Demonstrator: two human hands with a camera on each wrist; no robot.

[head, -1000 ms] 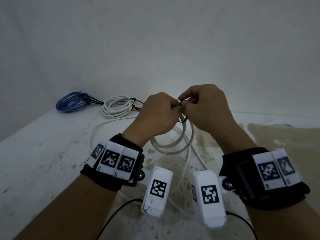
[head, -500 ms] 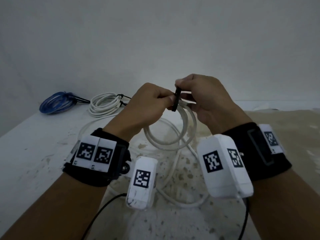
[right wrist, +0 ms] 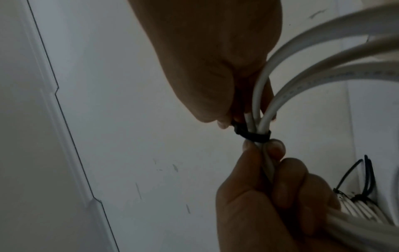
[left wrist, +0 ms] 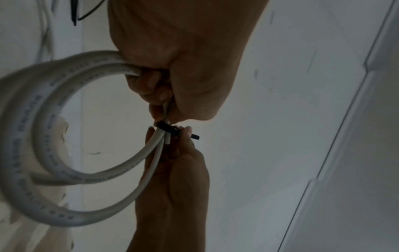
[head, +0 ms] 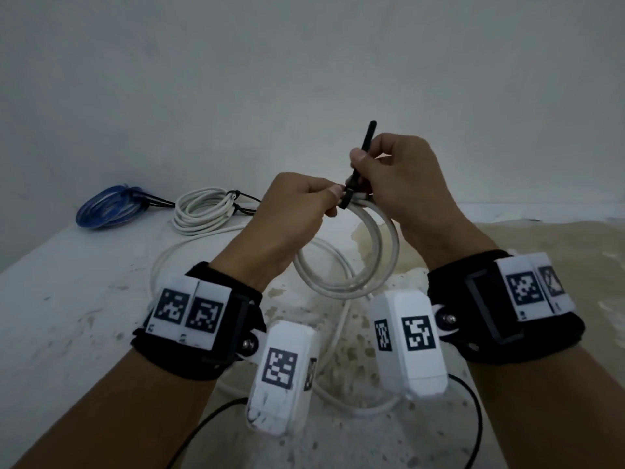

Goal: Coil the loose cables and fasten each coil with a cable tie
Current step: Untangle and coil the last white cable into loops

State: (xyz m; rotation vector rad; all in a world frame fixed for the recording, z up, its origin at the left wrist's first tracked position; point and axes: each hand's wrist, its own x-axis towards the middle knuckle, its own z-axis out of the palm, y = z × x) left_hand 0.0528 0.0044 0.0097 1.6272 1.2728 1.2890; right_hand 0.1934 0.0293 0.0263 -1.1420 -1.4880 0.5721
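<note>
While the white cable coil (head: 351, 262) hangs mid-frame, a black cable tie (head: 355, 170) circles its top | left hand (head: 287, 214) grips coil beside tie | right hand (head: 402, 177) pinches tie's tail | tied white coil (head: 203, 211) and blue coil (head: 108, 208) upper left on table (head: 67, 299)

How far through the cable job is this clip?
Done: a blue coil and a white coil lie tied at the back. In hand: the left hand grips the white cable loops while the right hand pulls the black cable tie snug. Left: part of that cable trails loose on the table.
</note>
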